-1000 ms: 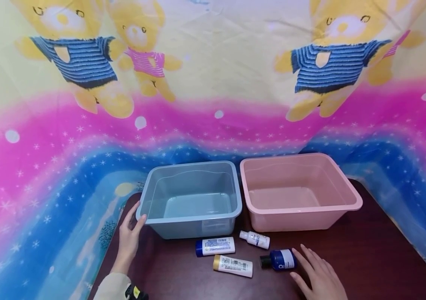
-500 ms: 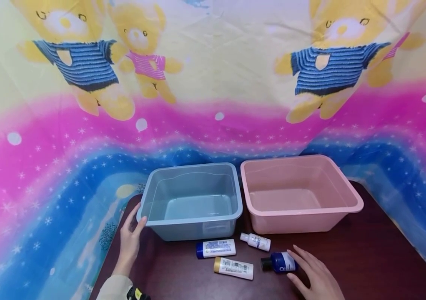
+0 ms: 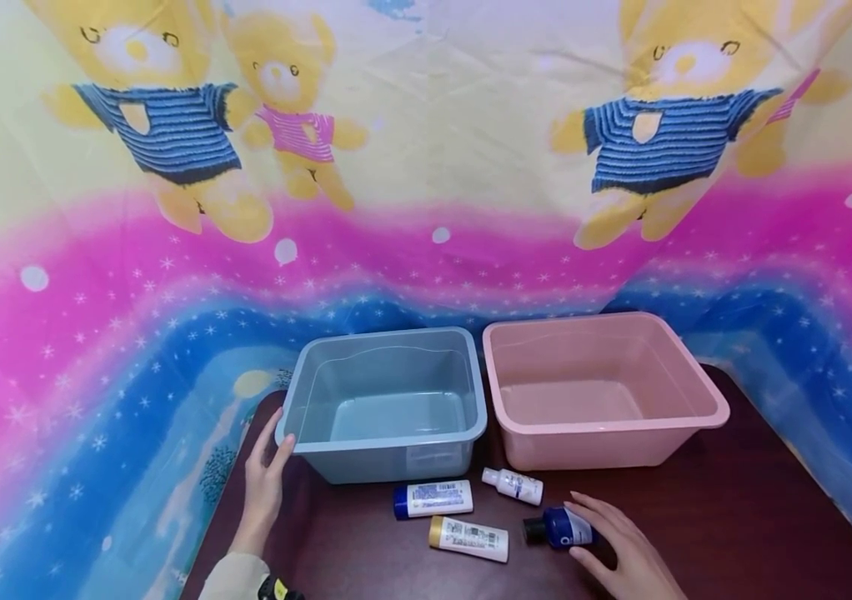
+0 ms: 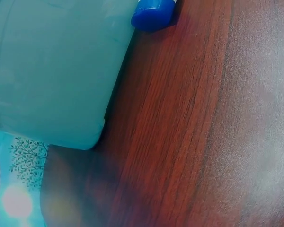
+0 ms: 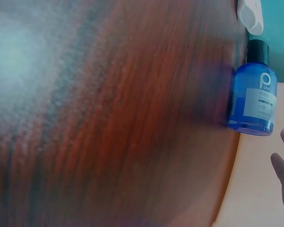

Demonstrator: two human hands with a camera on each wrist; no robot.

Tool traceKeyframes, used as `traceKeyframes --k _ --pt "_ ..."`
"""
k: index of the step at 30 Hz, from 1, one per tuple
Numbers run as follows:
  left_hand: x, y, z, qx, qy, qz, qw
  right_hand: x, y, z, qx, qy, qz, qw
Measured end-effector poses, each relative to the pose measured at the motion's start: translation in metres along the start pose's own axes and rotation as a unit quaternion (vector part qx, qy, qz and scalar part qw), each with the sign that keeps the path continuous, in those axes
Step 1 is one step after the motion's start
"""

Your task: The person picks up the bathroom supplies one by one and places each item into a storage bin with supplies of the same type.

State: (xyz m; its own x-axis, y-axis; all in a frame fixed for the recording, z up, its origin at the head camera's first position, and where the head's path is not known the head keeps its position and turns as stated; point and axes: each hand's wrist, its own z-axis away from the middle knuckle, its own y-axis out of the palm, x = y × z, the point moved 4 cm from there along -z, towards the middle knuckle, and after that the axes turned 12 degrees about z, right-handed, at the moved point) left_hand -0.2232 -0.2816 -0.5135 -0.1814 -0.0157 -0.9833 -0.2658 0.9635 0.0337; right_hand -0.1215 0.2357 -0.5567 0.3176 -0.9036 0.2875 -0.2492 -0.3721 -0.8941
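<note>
At the near left corner of the blue-grey basin (image 3: 388, 458), my left hand (image 3: 264, 483) touches the rim with its fingers along the side and its thumb at the front. A blue bottle (image 3: 564, 528) with a black cap lies on its side. My right hand (image 3: 624, 550) reaches over the bottle's base end, fingers spread and thumb lower down. In the right wrist view, the blue bottle (image 5: 253, 101) shows a pale label, and some fingers (image 5: 281, 168) appear apart from it at the edge. Whether any finger touches the bottle is hard to tell in the head view.
A pink basin (image 3: 613, 450) stands right of the blue-grey one. Lying before them are a white tube with a blue cap (image 3: 437, 498), a white tube with a gold cap (image 3: 471, 539) and a small white bottle (image 3: 516, 486), all on a dark wooden table (image 3: 366, 567).
My right hand has shifted slightly left, bringing its fingers over the blue bottle's base end. The left hand keeps its place at the basin's corner. The whole head view has drifted a little.
</note>
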Motion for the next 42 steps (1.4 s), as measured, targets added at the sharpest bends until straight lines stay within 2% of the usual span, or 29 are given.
traceKeyframes --k 4,11,18,21,25,29,37,42 --pt "0.001 0.001 0.001 -0.011 -0.004 0.01 0.9999 -0.002 0.004 -0.004 0.025 0.016 -0.004 0.9995" --pt "0.003 0.004 0.004 -0.024 -0.013 0.022 0.9994 -0.007 0.009 -0.007 0.008 -0.006 -0.021 0.9997" --pt "0.004 0.006 0.005 -0.026 -0.014 0.04 0.9987 -0.01 0.015 -0.01 0.015 -0.011 -0.036 0.9992" --pt "0.005 0.006 0.005 -0.029 -0.012 0.039 0.9987 -0.013 0.019 -0.011 0.034 0.0 -0.044 0.9985" --pt "0.005 0.007 0.005 -0.035 0.005 0.016 0.9993 -0.018 0.025 -0.011 0.072 0.02 -0.048 0.9961" --pt "0.004 0.006 0.006 -0.044 0.017 -0.002 0.9989 -0.019 0.029 -0.011 0.087 0.018 -0.052 0.9947" --pt "0.002 0.005 0.006 -0.058 0.042 -0.005 0.9974 -0.016 0.03 -0.015 0.082 -0.003 -0.041 0.9958" --pt "0.003 0.005 0.005 -0.061 0.031 -0.006 0.9977 -0.014 0.03 -0.015 0.063 -0.02 -0.041 0.997"
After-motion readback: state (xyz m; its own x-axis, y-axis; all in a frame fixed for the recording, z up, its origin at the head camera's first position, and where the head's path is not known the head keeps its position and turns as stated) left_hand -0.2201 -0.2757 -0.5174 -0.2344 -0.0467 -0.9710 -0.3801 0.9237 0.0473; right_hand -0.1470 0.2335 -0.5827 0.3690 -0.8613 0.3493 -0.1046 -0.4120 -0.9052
